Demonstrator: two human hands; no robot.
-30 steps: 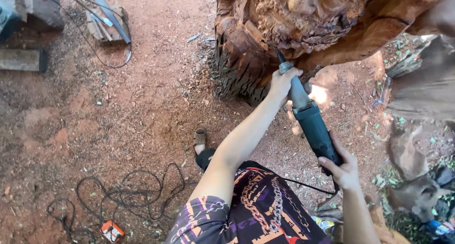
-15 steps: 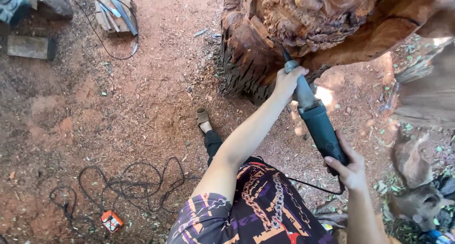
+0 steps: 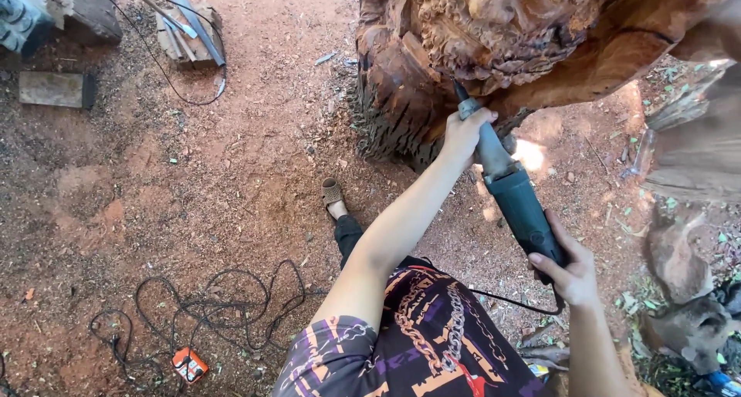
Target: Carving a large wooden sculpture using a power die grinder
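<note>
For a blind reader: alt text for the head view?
Two hands hold a power tool against a carved stump: left hand near its tip, right hand at its rear. A tangled cable lies on red dirt.

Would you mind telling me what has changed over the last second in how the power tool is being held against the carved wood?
Very little. The view drifts slightly, so the boards sit nearer the top edge. The left hand still grips the front of the power tool, the right hand still holds its rear, and its tip stays pressed against the carved stump. The coiled cable lies unmoved.
</note>
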